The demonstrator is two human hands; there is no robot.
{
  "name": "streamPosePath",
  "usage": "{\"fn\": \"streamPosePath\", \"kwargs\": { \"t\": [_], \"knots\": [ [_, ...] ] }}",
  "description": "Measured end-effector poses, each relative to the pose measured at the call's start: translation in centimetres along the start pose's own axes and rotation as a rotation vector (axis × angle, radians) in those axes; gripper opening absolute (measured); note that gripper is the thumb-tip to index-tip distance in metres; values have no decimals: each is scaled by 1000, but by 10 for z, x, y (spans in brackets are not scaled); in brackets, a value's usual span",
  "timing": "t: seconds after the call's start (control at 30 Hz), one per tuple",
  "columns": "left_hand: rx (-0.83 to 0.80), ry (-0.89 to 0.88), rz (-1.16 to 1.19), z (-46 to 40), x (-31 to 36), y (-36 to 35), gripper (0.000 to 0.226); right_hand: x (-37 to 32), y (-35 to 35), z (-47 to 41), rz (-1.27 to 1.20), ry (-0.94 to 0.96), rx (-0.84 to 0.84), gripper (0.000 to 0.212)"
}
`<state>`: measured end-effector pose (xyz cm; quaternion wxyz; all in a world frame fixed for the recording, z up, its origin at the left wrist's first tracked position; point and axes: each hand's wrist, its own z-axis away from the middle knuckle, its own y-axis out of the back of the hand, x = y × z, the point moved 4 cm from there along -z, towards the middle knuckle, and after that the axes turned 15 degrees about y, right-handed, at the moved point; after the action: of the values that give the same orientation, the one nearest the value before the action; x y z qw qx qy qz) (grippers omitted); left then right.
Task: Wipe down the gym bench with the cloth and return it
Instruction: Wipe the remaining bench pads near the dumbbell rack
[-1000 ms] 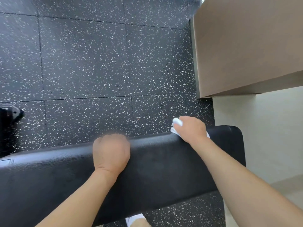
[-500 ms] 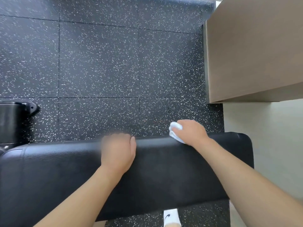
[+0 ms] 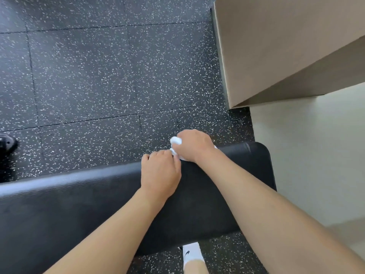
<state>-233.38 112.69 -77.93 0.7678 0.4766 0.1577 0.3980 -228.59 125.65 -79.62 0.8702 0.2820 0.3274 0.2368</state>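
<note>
- Your right hand (image 3: 192,146) reaches forward across the far edge of the long black padded gym bench (image 3: 79,210), knuckles up and fingers curled down over the small white crumpled cloth (image 3: 175,141); it grips the cloth against the bench's far rim, near the bench's right end.
- The cloth shows only as a rounded white lump poking out on the left of that hand and a thin white sliver at the wrist side; the rest is hidden under the palm.
- Your left hand (image 3: 160,172) lies just beside the right one, back of the hand up, fingers bent over the same far edge. Its fingertips meet the cloth's lower fringe, but you cannot tell whether they pinch the cloth or merely hook over the bench rim.
- Both forearms run bare from the bottom of the view, angled inward so the hands nearly touch.
- The bench pad is matte black with a fine leather-like grain, a rounded right corner and a soft sheen along its far edge.
- Beyond it lies the black rubber tiled floor (image 3: 98,76), flecked with white specks and split by thin seams.
- A tan, smooth, box-like cabinet (image 3: 276,46) stands at upper right, with a pale cream floor surface (image 3: 306,155) below it.
- A white sock with a small dark logo (image 3: 190,253) shows under the bench's near edge.
- A black metal fitting (image 3: 7,144) sits at the far left edge.
</note>
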Motion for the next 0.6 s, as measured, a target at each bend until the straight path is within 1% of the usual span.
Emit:
{"fn": "streamPosePath", "kwargs": {
  "t": [0.07, 0.13, 0.27, 0.33, 0.37, 0.43, 0.53, 0.57, 0.6],
  "knots": [
    [19, -14, -23, 4, 8, 0, 44, 21, 11, 5, 32, 24, -3, 26],
    [28, -41, -40, 6, 21, 0, 42, 57, 30, 19, 70, 11, -2, 26],
    [-30, -92, -29, -2, 82, -15, 51, 142, 71, 68, 99, -100, 28, 26],
    [-28, -82, -19, -7, 116, -22, 54, 184, 77, 89, 43, -172, 116, 28],
    [-10, -58, -18, -8, 127, -25, 54, 200, 75, 99, -24, -204, 172, 30],
    [48, -19, -12, -7, 135, -28, 49, 221, 60, 112, -158, -244, 300, 36],
    [84, -21, 1, -5, 136, -29, 42, 232, 44, 118, -302, -313, 492, 34],
    [86, -13, 3, -5, 136, -28, 41, 231, 44, 113, -315, -314, 527, 33],
    [85, -4, 4, -5, 137, -29, 40, 228, 46, 106, -305, -295, 527, 33]
  ]
}}
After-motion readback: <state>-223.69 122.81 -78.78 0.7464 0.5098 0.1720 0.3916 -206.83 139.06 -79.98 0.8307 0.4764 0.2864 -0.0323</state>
